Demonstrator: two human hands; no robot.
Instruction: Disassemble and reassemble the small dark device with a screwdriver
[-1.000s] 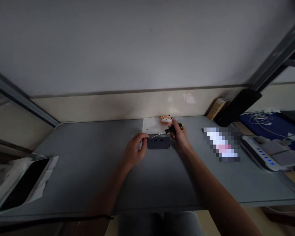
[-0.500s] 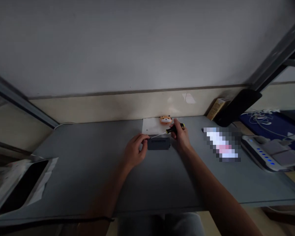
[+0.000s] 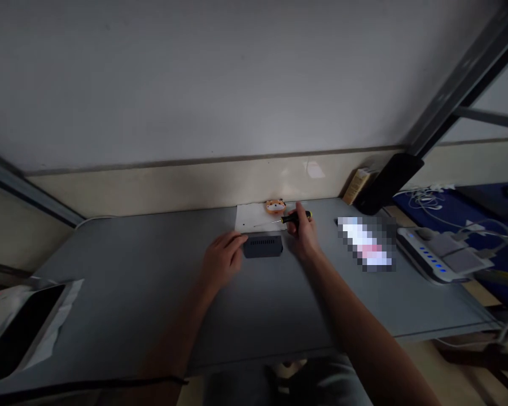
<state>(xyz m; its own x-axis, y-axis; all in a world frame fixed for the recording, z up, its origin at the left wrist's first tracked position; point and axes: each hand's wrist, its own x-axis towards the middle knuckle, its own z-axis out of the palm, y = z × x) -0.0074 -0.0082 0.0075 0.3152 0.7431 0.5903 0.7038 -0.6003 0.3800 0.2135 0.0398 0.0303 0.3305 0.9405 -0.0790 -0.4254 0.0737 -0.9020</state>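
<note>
A small dark box (image 3: 263, 247) with a row of slots lies in front of me on the grey table. At its left end, my left hand (image 3: 222, 260) grips the corner between thumb and fingers. My right hand (image 3: 303, 235) is closed around the black-and-yellow handle of a screwdriver (image 3: 290, 218). Its thin shaft points left, and the tip appears above the white sheet of paper (image 3: 249, 215), just behind the box and apart from it. An orange-and-white animal-faced item (image 3: 275, 207) sits on the back of the paper.
A pixelated bright-screened device (image 3: 366, 243) lies right of my right hand. Farther right is a power strip (image 3: 432, 259) with blue lights and plugs. A black upright object (image 3: 389, 183) and a small box (image 3: 356, 186) lean by the wall. A dark-screened tablet (image 3: 25, 330) is at left.
The screwdriver tip has lifted away from the box's far left corner and now hovers over the paper. My left hand stays at the box. The whole view has turned slightly right.
</note>
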